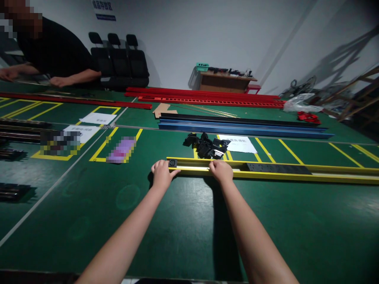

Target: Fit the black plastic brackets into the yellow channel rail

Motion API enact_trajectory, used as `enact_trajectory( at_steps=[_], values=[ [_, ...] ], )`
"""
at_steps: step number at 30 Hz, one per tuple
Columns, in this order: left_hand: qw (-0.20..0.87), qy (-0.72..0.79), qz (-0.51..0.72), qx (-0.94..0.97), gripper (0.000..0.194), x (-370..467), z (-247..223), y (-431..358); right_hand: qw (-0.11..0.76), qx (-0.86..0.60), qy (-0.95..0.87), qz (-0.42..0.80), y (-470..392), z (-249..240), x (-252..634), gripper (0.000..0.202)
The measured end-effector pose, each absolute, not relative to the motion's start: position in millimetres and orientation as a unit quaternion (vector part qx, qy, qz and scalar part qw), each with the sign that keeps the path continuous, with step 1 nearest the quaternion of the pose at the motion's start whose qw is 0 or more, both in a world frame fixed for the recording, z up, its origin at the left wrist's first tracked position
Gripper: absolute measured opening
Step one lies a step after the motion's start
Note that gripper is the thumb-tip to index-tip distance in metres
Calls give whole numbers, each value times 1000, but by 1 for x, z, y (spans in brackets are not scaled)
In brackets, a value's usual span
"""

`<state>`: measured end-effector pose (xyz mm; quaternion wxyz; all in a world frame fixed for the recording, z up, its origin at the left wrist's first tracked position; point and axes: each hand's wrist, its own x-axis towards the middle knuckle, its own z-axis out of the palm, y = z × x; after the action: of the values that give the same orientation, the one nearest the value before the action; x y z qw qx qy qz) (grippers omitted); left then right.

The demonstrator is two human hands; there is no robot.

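A long yellow channel lies across the green table, its open side up. A black socket module sits in its left end, and a row of black socket modules fills a stretch farther right. My left hand is closed round the left end of the channel, thumb along its front wall, beside the single module. My right hand is closed over the channel between the two groups of modules; its fingertips are partly hidden inside. Just behind the channel is a pile of small black parts.
Blue and black rails lie behind the pile, with red rails farther back. A paper sheet and a blurred purple item flank the pile. Across the table at the left, a co-worker handles something thin.
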<state>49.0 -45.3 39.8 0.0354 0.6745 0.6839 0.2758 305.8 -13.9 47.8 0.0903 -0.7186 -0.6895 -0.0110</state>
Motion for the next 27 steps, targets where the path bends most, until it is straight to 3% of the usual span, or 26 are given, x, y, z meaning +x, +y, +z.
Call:
enact_trajectory(
  at_steps=[7,13,15,19,22,27],
  values=[
    [40,659,259,705,41,50,36,-47,86,-717,-691,-12,-13,47,308,38],
    [54,646,330,687,76,63,37,-58,83,-715,-694,-4,-14,49,307,40],
    [85,640,360,674,79,64,37,-51,85,-712,-697,2,-14,50,308,39],
    [228,645,458,568,48,51,27,-23,103,-705,-701,35,-11,52,314,34],
    [324,610,501,522,35,44,14,-8,149,-691,-705,58,-8,55,310,27],
    [305,620,528,494,36,48,2,-11,224,-580,-779,82,-3,60,251,17]
  ],
)
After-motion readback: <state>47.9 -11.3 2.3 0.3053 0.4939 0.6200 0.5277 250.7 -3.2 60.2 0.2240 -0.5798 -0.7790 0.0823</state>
